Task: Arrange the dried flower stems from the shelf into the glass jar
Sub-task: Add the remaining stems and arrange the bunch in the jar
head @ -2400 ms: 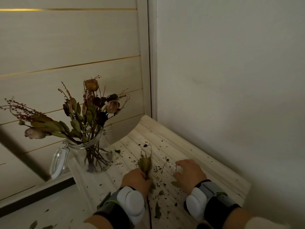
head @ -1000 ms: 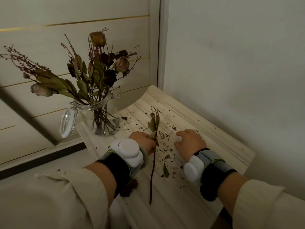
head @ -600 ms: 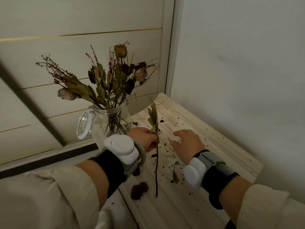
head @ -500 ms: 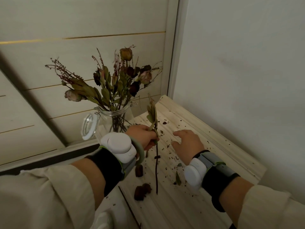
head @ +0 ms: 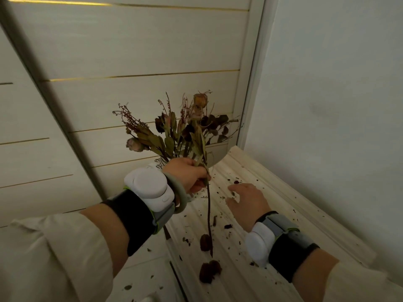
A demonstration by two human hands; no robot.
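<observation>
Two hands: left hand (head: pixel 189 176), right hand (head: pixel 248 200). Two white wrist units (head: pixel 150 184) (head: pixel 259 240). One held stem (head: pixel 209 210). Two fallen flower heads (head: pixel 206 241) (head: pixel 209 273).

A cream panelled wall (head: pixel 130 51) fills the far left, its boards parted by thin gold strips (head: pixel 141 76) and crossed by a grey diagonal band (head: pixel 54 105). A pale vertical corner trim (head: pixel 253 73) joins it to a plain white wall (head: pixel 338 83) on the right. In the near middle, dark crumbs (head: pixel 236 182) lie scattered with two larger brown dried clumps (head: pixel 209 272), one just beyond the other, and a few small leaf flakes (head: pixel 127 287) sit on a lower white surface at the near left.
</observation>
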